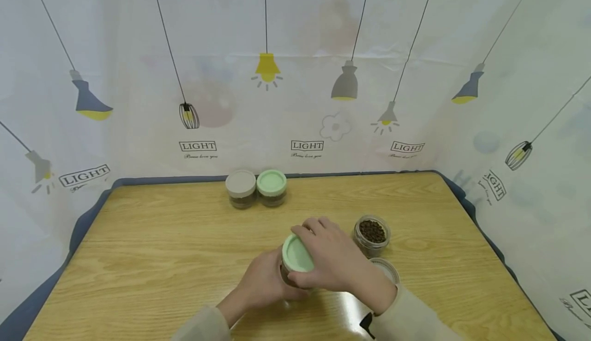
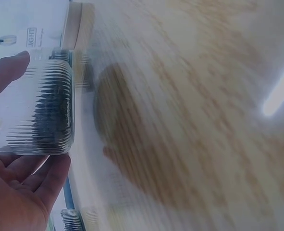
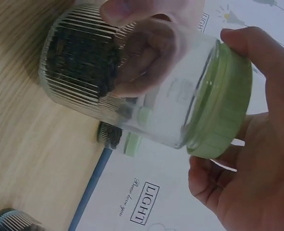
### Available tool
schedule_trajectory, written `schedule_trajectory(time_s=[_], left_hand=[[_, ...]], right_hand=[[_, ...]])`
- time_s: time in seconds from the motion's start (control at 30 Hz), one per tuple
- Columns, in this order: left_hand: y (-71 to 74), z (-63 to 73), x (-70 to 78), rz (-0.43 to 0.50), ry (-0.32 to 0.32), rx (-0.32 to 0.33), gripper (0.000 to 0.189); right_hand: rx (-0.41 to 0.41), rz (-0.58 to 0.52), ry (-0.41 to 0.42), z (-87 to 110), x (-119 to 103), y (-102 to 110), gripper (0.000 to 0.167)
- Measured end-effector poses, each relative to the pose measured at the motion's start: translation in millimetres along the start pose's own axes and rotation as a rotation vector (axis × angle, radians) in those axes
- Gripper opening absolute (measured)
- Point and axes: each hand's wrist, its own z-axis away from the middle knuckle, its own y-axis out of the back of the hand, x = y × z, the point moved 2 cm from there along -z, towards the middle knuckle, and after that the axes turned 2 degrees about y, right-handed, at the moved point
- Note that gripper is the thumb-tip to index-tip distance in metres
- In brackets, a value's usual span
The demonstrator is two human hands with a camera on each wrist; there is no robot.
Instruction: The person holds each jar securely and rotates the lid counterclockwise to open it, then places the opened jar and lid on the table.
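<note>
A clear ribbed glass jar (image 3: 81, 57) with dark, leaf-like contents is tilted above the wooden table between both hands. My left hand (image 1: 267, 279) grips the jar's glass body, its thumb on one side and fingers on the other in the left wrist view. On top of the jar sits a light green lid (image 1: 295, 255). Fingers and thumb of my right hand (image 1: 334, 256) are curled round the edge of this lid. In the right wrist view the lid (image 3: 223, 103) sits against the jar's mouth. The head view shows little of the glass, hidden behind the hands.
Right of the hands stands an open glass jar (image 1: 371, 234) of brown pieces. Nearer, a pale round rim (image 1: 388, 269) is partly covered by the right forearm. Two lidded jars, one beige-topped (image 1: 241, 184), one green-topped (image 1: 272, 183), stand at the table's (image 1: 161, 238) back edge.
</note>
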Motion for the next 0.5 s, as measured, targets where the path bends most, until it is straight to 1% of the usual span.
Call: schedule_trajectory(time_s=[0.07, 0.13, 0.23, 0.3, 0.4, 0.5], left_hand=[[-0.5, -0.3, -0.5, 0.005, 0.007, -0.001, 0.083], [-0.8, -0.6, -1.0, 0.008, 0.020, 0.000, 0.084], [-0.9, -0.9, -1.7, -0.008, 0.025, 0.008, 0.084], [-1.1, -1.4, -2.1, -0.025, 0.016, 0.016, 0.085], [-1.9, -1.7, -2.7, -0.034, 0.013, 0.022, 0.089], [-3.0, -2.3, -3.3, -0.041, 0.014, 0.024, 0.094]], right_hand=[[-0.025, 0.003, -0.027, 1.4, 0, 2, 0.084], [-0.041, 0.005, -0.090, 2.6, -1, 3, 0.087], [-0.034, 0.041, -0.199, 4.2, -4, 5, 0.090], [-0.017, 0.068, -0.261, 4.6, -7, 5, 0.090], [-0.011, 0.136, -0.304, 4.4, -14, 3, 0.095], [-0.003, 0.183, -0.314, 4.2, -19, -2, 0.099]])
